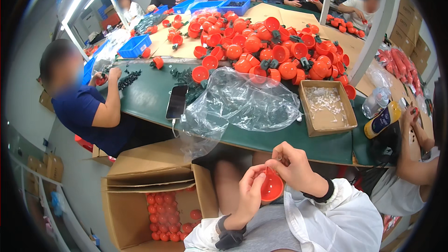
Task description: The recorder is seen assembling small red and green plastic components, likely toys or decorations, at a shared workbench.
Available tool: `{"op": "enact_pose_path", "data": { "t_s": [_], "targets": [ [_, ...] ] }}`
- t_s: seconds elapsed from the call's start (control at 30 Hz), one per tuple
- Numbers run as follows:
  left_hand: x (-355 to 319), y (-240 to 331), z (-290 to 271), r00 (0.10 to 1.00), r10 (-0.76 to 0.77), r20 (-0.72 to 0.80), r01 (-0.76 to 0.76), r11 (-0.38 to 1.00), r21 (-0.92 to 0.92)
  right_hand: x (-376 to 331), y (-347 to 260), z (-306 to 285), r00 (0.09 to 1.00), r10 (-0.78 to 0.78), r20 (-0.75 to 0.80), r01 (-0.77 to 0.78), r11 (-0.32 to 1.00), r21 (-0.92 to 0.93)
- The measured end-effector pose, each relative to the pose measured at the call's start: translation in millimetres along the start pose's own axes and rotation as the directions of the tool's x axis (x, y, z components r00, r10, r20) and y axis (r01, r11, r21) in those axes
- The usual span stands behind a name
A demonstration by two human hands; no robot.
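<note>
Above my lap, my left hand [252,189] pinches the rim of a red-orange plastic cup [272,187], its hollow side facing me. Close beside it, my right hand [290,164] is closed at the cup's upper edge, thumb and forefinger pressed together on a tiny pale piece too small to make out. A shallow cardboard tray [330,129] of small white plastic parts lies on the table just beyond my right hand. On my left, an open carton [116,214] holds several rows of red-orange balls or cups [164,215].
A big heap of red-orange cups [252,44] with dark fittings covers the green table [144,98]. Nearer lie a clear plastic bag [247,100] and a phone [177,101] on a cable. A yellow bottle [382,120] stands at right. Co-workers sit around the table.
</note>
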State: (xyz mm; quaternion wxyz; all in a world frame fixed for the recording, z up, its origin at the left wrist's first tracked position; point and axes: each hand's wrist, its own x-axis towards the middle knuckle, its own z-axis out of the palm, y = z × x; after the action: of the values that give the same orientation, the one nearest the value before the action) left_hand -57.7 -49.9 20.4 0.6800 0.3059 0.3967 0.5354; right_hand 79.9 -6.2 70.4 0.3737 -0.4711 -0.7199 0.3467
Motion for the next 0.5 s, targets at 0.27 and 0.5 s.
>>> {"op": "enact_pose_path", "data": {
  "t_s": [0.27, 0.5],
  "targets": [
    [6, -2, -1, 1.000, -0.013, 0.006, 0.014, 0.999, -0.032, -6, 11, -8, 0.988, 0.149, 0.032, -0.148, 0.887, 0.438],
    [6, 1, 1, 0.999, -0.005, -0.038, 0.005, 1.000, 0.004, -13, 1, -16, 0.989, -0.138, 0.059, 0.138, 0.990, 0.009]
  ]
}}
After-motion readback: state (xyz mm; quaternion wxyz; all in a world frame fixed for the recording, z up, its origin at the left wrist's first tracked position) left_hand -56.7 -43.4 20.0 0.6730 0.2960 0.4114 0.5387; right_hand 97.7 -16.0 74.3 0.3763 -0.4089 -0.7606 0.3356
